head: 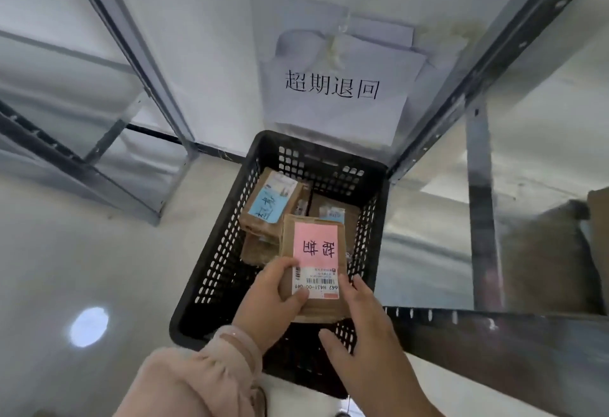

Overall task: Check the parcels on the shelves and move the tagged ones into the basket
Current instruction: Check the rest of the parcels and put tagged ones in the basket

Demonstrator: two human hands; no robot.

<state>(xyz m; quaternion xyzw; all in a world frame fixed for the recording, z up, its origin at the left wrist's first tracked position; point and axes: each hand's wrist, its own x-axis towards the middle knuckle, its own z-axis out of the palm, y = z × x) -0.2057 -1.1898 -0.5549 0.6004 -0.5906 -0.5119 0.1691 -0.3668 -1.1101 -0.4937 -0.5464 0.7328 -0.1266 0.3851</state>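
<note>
The pink-tagged parcel (314,261) hangs above the basket (184,327), long axis pointing away from the person — the left hand (276,298) has its near end in a pinching grip, the right hand (369,334) lies straight-fingered against its right edge.

You have two hands in view: left hand (276,288), right hand (362,327). You have one black basket (211,271), one paper sign (333,93), and two metal racks, left rack (174,113) and right rack (481,219). You can count four cardboard parcels: pink-tagged parcel (314,242), blue-tagged parcel (267,205), lower parcel (257,252), back parcel (324,205); any more are hidden
</note>
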